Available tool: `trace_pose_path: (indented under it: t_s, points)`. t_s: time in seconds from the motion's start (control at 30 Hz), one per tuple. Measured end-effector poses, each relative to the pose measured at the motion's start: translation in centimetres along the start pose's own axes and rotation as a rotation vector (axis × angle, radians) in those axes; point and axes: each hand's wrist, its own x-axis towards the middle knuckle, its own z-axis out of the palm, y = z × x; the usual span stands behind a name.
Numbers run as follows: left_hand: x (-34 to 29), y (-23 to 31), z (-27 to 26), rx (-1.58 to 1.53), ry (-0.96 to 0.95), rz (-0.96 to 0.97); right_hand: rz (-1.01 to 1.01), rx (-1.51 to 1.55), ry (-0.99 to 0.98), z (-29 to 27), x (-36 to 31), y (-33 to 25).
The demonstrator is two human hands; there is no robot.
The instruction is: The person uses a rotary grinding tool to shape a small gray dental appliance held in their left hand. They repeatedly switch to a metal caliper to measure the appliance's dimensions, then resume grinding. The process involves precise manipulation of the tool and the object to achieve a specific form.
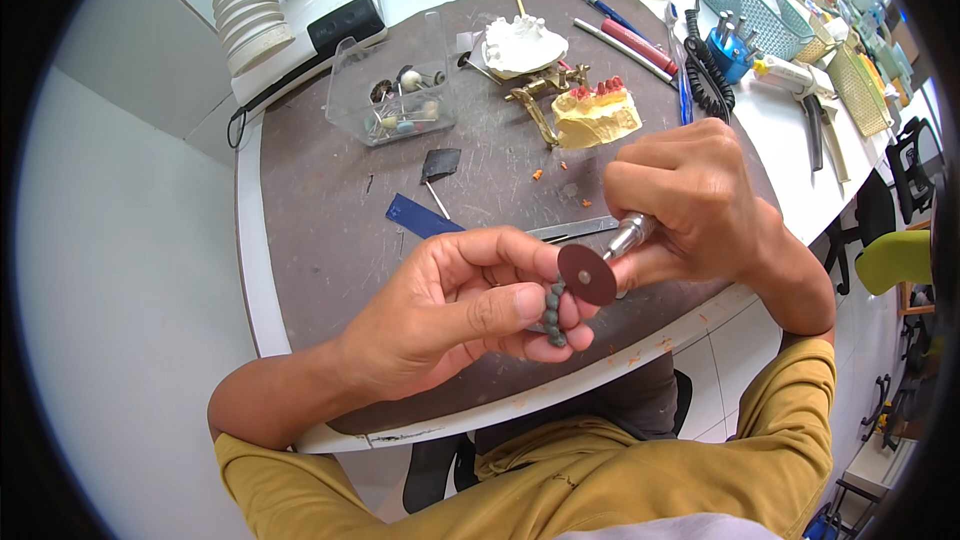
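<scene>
Between the thumb and fingers of my left hand [440, 315] is a dark grey dental bridge [553, 318], a curved row of several tooth-shaped lumps, held near the front of the bench. My right hand [690, 205] is wrapped round a silver rotary handpiece [632, 233]. Mounted on its tip is a reddish-brown cutting disc [587, 276], right beside the upper end of the bridge. The disc covers part of my left fingertips, so whether it touches the bridge I cannot tell.
Beyond my hands stand a yellow dental model [596, 120] with red teeth, a brass articulator [540, 105] and a white plaster model [522, 46]. A clear box [350, 105] of burs, a blue strip [420, 215] and a metal ruler [590, 227] lie on the brown mat [310, 190].
</scene>
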Motion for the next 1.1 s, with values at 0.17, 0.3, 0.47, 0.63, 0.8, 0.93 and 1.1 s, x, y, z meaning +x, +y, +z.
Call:
trace_pose_path:
  t_s: [0.17, 0.3, 0.47, 0.63, 0.8, 0.93, 1.1]
  points:
    - [0.1, 0.0, -0.2, 0.028, 0.026, 0.065, 0.082, 0.037, 0.158, 0.0, 0.2, 0.0]
    - [0.5, 0.1, -0.8, 0.107, 0.049, 0.200, 0.369, -0.088, 0.276, -1.4, 0.4, 0.6]
    - [0.8, -0.1, -1.1, 0.121, 0.098, 0.239, 0.681, -0.247, 0.158, -2.5, 0.6, 2.6]
    - [0.8, 0.3, -0.5, 0.129, 0.138, 0.234, 0.647, -0.362, 0.056, -1.3, -0.8, 4.7]
    - [0.9, 0.1, -1.1, 0.143, 0.124, 0.258, 0.516, -0.425, 0.016, -0.1, -1.7, 6.2]
    - [1.1, 0.0, -1.3, 0.150, 0.131, 0.280, 0.507, -0.429, -0.002, -0.3, -1.4, 5.9]
    - [1.2, 0.2, -1.6, 0.150, 0.175, 0.334, 0.580, -0.445, -0.056, -0.9, -0.5, 4.3]
